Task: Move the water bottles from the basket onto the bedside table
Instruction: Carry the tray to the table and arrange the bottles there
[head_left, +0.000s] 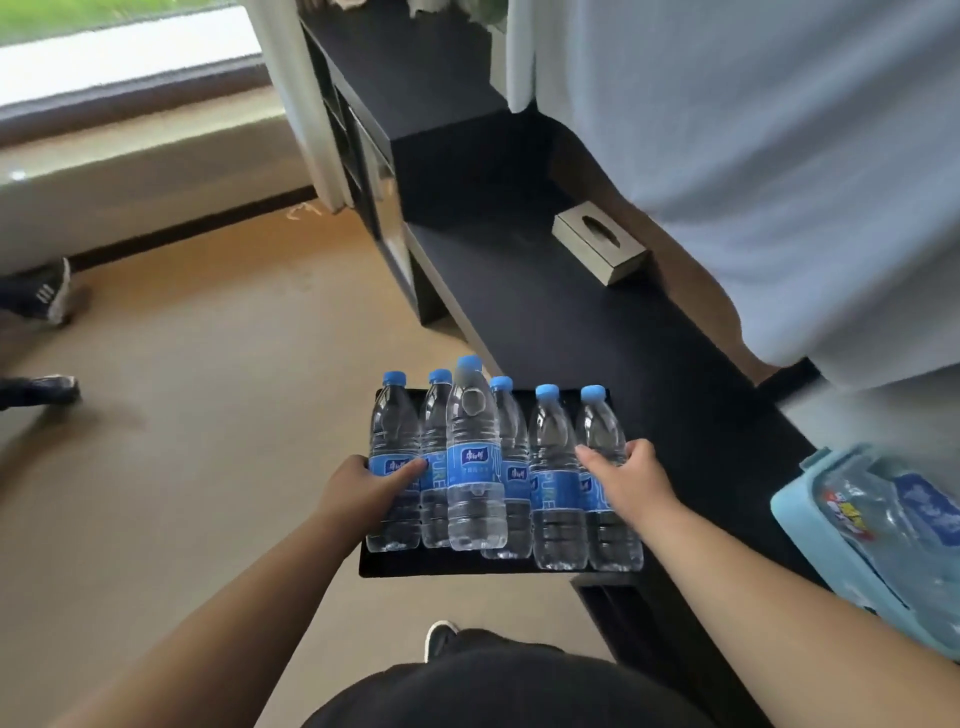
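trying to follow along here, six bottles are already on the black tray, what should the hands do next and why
Probably let go and reach the right hand to the blue basket, where more bottles show. The six bottles stand upright on the tray; the left hand only steadies the row's end.

A tissue box (600, 242) is lying beside hanging white bedding (779, 156); two dark shoes (41, 296) are standing on the tan floor (182, 415).

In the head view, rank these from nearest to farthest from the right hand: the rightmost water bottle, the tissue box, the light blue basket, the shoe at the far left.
1. Rightmost clear plastic water bottle, touching the right hand.
2. Light blue plastic basket, to the hand's right.
3. Beige cardboard tissue box, farther back on the black table.
4. Dark shoe, far left on the floor.
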